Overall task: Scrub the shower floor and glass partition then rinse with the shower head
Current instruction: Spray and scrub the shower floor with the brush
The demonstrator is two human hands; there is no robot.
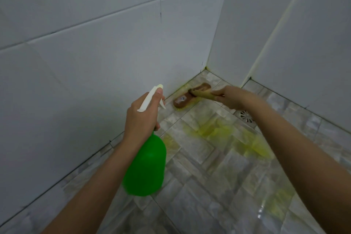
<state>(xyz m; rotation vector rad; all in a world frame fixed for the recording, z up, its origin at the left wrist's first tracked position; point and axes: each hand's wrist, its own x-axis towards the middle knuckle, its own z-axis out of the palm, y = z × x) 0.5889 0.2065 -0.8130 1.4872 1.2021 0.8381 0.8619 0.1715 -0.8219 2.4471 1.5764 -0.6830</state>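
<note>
**Brush at the far corner of the shower floor, spray bottle held ready**

Nearest the camera, the grey stone-pattern shower floor [197, 192] is wet. A bright glint of water [261, 208] lies toward its near right edge, with a faint yellow smear just beyond it. Both bare forearms reach forward over this part of the floor.

The left hand [141, 115] holds a green spray bottle [146, 165] above the floor's left edge, close to the foot of the white tiled wall [95, 59]. Its fingers are curled tightly round the bottle's neck under the white spray head [151, 99]. One fingertip lies up beside the nozzle, and the trigger juts out below it. The bottle's body hangs down and back toward the camera, tilted.

Further in, around the middle of the floor, a broad patch of yellow cleaner [226, 135] spreads across several tiles. It thins out toward the right edge. Just past it a round metal drain [246, 116] is set in the floor, partly hidden behind the right wrist.

The right hand [230, 97] is beyond the drain, fingers wrapped round the yellowish handle of a scrub brush [190, 96] with the thumb lying along the top. The brush head has a brown back, and its yellow bristles are down on the tiles. It lies along the floor's left edge, touching or almost touching the wall's base, a little short of the far corner [206, 68]. Yellow staining runs along the grout line from the brush up to that corner.
</note>
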